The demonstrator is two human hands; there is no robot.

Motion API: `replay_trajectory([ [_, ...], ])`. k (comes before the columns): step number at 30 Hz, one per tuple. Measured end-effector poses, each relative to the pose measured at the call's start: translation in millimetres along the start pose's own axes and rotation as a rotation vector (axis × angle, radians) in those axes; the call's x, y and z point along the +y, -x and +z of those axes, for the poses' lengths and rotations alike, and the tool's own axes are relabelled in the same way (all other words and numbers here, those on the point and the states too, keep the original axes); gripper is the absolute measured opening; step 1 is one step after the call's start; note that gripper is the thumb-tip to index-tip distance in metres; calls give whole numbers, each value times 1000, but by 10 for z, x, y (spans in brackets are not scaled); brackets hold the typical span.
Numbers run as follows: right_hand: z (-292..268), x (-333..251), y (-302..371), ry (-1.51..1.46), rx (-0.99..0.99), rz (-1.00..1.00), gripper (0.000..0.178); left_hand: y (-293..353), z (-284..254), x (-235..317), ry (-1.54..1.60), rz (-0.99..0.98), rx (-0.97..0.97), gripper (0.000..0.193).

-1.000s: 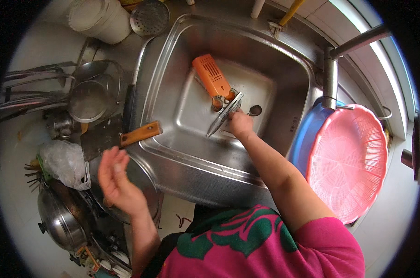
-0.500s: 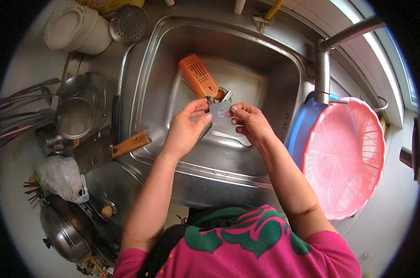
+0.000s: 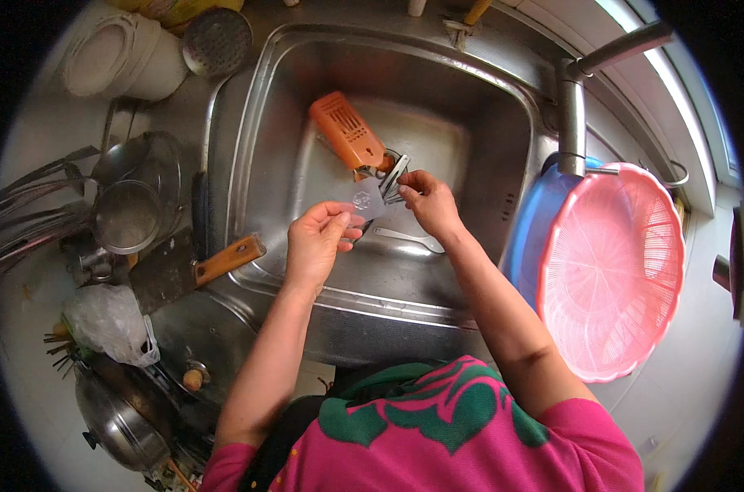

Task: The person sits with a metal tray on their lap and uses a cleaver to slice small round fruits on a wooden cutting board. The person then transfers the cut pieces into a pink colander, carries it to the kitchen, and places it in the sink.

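Observation:
Above the sink, a thin, translucent plastic piece with a pale flower-like pattern (image 3: pixel 361 200) is pinched at its lower edge by my left hand (image 3: pixel 313 246). My right hand (image 3: pixel 432 210) has thumb and forefinger pressed together just right of the piece. What sits between those fingertips is hard to make out against the metal utensils (image 3: pixel 394 176) behind. An orange slotted plastic holder (image 3: pixel 349 135) lies tilted in the sink, its lower end close to these utensils. Below my fingers, a pale long-handled utensil (image 3: pixel 409 238) rests on the sink floor.
The steel sink (image 3: pixel 306 307) surrounds the work. At right stand a pink basket (image 3: pixel 606 271), a blue basin (image 3: pixel 524 221) and the faucet (image 3: pixel 572 123). A cleaver (image 3: pixel 228 259) with wooden handle, strainers (image 3: pixel 126 215), a plastic bag (image 3: pixel 108 324) and a lidded pot (image 3: pixel 122 418) crowd the left.
My left hand has moved down and closed on the plastic piece, which has shifted left and lower. My right hand has moved slightly left and up. The view has shifted a little.

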State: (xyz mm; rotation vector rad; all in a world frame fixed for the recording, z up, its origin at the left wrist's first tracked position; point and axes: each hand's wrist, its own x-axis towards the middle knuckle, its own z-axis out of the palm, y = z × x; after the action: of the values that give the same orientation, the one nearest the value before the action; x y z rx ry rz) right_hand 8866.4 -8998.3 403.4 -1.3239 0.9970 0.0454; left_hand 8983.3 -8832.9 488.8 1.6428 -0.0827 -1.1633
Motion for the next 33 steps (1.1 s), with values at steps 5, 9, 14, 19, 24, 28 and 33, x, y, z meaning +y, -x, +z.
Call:
replay_trajectory([
  [5,242,-315,57,-223,-192,209,25,32,-103,-80,0,-10,56,16],
  [9,281,-234,123,-410,-294,100,23,47,-96,-101,67,-16,62,15],
  [14,212,-403,329,-143,-292,-193,34,137,-119,-12,298,-101,-13,16],
  [19,158,-608,477,-40,-312,-228,33,196,-24,167,271,-80,-55,15],
  [24,23,-1020,801,-180,-313,-368,25,446,145,526,353,-10,-152,15],
  [28,-72,-1114,972,-179,-270,-429,19,653,268,638,408,48,-234,14],
  [33,-115,-1218,1258,-152,-313,-415,20,942,231,775,495,26,-275,13],
])
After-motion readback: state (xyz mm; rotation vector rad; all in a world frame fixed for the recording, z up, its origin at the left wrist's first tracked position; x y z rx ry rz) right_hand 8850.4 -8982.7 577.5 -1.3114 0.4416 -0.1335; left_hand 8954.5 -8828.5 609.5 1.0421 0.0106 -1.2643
